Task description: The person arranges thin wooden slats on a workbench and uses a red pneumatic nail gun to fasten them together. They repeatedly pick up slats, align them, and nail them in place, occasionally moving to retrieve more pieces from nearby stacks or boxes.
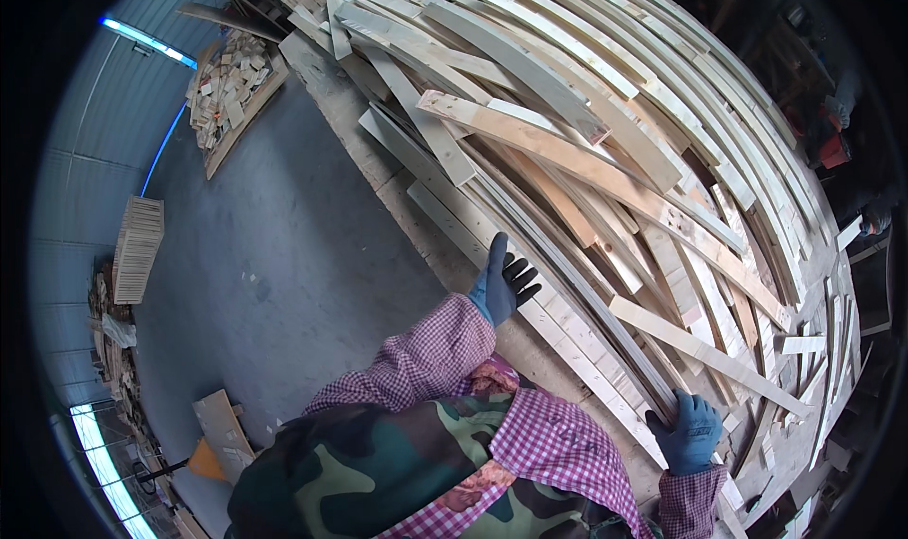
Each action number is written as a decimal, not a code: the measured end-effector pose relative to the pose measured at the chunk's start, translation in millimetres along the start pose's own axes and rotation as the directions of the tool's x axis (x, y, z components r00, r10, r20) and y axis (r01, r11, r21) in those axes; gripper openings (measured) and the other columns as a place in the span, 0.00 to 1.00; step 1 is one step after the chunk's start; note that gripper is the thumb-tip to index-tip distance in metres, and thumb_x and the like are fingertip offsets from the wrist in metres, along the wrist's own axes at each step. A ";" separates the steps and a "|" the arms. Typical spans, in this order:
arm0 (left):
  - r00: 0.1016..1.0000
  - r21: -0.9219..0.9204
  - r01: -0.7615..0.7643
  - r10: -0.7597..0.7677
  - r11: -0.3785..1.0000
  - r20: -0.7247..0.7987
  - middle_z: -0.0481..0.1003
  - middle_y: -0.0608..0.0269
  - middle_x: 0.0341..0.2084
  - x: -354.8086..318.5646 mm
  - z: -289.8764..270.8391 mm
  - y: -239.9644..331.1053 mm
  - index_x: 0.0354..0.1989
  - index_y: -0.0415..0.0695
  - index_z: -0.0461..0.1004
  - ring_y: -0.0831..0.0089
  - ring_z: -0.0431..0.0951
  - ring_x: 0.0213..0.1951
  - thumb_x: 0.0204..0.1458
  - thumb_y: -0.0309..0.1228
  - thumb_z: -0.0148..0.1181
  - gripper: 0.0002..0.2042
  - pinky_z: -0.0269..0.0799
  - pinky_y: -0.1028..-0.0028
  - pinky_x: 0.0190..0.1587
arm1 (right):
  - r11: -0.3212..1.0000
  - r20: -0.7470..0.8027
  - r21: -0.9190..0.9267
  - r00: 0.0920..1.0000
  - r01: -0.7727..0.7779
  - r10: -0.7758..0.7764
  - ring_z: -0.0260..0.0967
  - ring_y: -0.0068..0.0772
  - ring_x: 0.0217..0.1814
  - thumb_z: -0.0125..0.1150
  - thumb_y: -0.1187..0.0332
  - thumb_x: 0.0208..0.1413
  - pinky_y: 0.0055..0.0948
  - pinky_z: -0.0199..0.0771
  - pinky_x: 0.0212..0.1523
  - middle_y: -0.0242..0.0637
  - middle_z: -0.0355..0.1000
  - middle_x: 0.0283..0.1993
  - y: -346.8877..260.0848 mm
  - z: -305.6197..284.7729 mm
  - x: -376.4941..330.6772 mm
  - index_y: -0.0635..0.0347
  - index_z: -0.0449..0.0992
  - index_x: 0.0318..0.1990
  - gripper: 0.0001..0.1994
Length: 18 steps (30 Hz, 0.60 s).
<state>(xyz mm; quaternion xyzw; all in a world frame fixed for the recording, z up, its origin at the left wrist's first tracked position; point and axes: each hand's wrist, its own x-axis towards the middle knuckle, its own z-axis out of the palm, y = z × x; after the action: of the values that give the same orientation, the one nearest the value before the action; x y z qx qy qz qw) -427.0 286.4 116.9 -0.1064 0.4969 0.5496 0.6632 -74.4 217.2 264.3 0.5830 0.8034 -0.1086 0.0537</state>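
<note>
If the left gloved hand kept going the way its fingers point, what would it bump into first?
Most likely the long pale planks of the woodpile just beyond the left hand; its open fingers already hover at their edge, though depth is unclear.

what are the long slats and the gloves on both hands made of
Slats: pale bare wood by the look, with grain and knots showing, seemingly rough-sawn and unpainted. Gloves on the left hand and right hand: likely blue knit fabric, the left's fingers dark, perhaps rubber-coated.

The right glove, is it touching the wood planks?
Touching. The head view shows the right hand, in a blue glove, with fingers curled over the end of the planks in the pile.
</note>
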 end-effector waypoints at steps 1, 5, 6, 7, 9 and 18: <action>0.995 -0.008 -0.025 0.026 1.000 0.100 0.70 0.62 0.38 -1.5 14.2 2.5 0.53 0.49 0.65 0.66 0.74 0.43 0.49 0.62 0.53 0.32 0.73 0.63 0.47 | 1.000 -0.001 -0.003 1.000 -0.001 0.001 0.70 0.40 0.34 0.71 0.53 0.37 0.39 0.65 0.38 0.36 0.70 0.31 -3.3 -9.2 -1.1 0.55 0.72 0.41 0.25; 0.993 -0.149 -0.113 0.118 0.982 0.026 0.69 0.60 0.38 -2.3 69.6 -0.5 0.56 0.47 0.64 0.70 0.73 0.39 0.49 0.58 0.58 0.32 0.75 0.65 0.45 | 0.996 -0.062 -0.088 0.998 0.010 -0.015 0.70 0.40 0.33 0.71 0.52 0.36 0.40 0.66 0.35 0.37 0.70 0.30 -6.7 -39.6 -5.4 0.55 0.72 0.41 0.25; 0.989 -0.182 0.014 0.014 0.983 0.148 0.68 0.61 0.39 -1.3 71.2 3.5 0.59 0.49 0.61 0.71 0.73 0.39 0.49 0.54 0.60 0.33 0.76 0.66 0.44 | 0.997 -0.088 -0.077 0.996 0.013 -0.019 0.70 0.41 0.32 0.72 0.52 0.34 0.40 0.67 0.34 0.38 0.69 0.30 1.1 -44.5 -7.7 0.55 0.73 0.40 0.26; 0.992 -0.120 -0.040 0.053 0.992 0.112 0.68 0.61 0.43 -9.9 72.9 -7.1 0.58 0.51 0.61 0.69 0.74 0.41 0.50 0.54 0.59 0.32 0.76 0.65 0.45 | 0.998 -0.092 -0.066 0.995 0.020 -0.026 0.70 0.42 0.32 0.73 0.52 0.31 0.40 0.67 0.35 0.38 0.70 0.30 7.6 -54.2 -12.9 0.55 0.73 0.39 0.26; 0.988 -0.019 0.126 -0.124 0.992 0.092 0.68 0.60 0.48 -22.9 82.8 -21.9 0.60 0.52 0.59 0.66 0.74 0.45 0.49 0.55 0.60 0.34 0.75 0.65 0.49 | 0.999 -0.031 0.018 0.999 -0.038 0.039 0.70 0.44 0.33 0.74 0.53 0.28 0.40 0.67 0.36 0.39 0.70 0.30 35.5 -59.4 -33.6 0.56 0.74 0.37 0.27; 0.853 -0.022 0.471 -0.449 0.882 0.266 0.71 0.62 0.49 -116.2 88.5 -131.2 0.57 0.49 0.63 0.69 0.73 0.51 0.47 0.48 0.66 0.31 0.72 0.72 0.54 | 0.962 -0.118 0.000 0.955 -0.274 0.272 0.69 0.47 0.34 0.75 0.62 0.22 0.38 0.69 0.39 0.41 0.70 0.31 89.5 -86.7 -184.7 0.59 0.73 0.39 0.29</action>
<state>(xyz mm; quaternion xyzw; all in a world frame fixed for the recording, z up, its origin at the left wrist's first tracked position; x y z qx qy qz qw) -258.1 225.9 196.7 -0.1795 0.3439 0.4050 0.8279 72.0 93.4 377.7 0.6932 0.7179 -0.0592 0.0258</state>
